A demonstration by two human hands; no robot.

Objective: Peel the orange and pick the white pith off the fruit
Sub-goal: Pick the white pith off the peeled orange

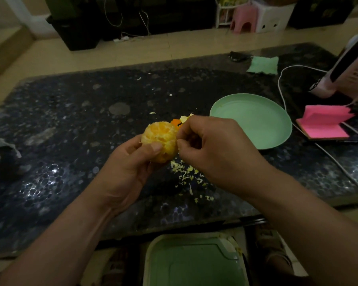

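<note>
Mid-frame: left hand [130, 162] grips the peeled round orange fruit [160, 139], and right hand [213, 145] fingers [186, 129] pinch at its right side. Pith-picking, I'd say; next, a gentle pull away.

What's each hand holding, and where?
Left hand grips the peeled orange, thumb on its near side, fingers beneath. Right hand pinches at its right side; what it grips is too small to tell.

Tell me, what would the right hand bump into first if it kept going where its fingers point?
The peeled orange. The right hand aims curled fingertips left at the fruit's side, seemingly touching already, while the left hand grips it. Depth is hard to judge, but nothing shows between them.
</note>
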